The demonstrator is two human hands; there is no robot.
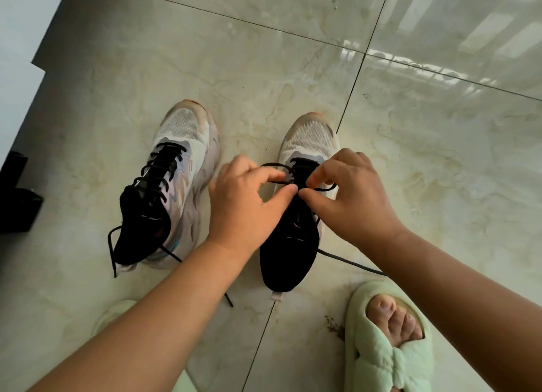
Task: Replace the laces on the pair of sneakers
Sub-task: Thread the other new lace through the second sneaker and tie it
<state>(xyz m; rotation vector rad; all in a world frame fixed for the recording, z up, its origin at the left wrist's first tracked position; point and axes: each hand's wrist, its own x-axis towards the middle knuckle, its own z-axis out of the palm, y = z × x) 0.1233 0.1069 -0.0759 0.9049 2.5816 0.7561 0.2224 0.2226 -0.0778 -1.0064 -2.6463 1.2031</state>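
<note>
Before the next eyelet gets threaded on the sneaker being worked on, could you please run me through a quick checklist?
1. Both hands on the lace: ok. The left hand and right hand each pinch the black lace over the right sneaker.
2. Lace through the lowest eyelets: ok, it crosses near the toe.
3. Upper eyelets threaded: not ok, the tongue lies bare.
4. Free lace end clear of the green slipper: ok, it trails on the floor beside it.
5. Left sneaker laced: ok, but untied.
6. Lace tip condition: cannot tell.
</note>
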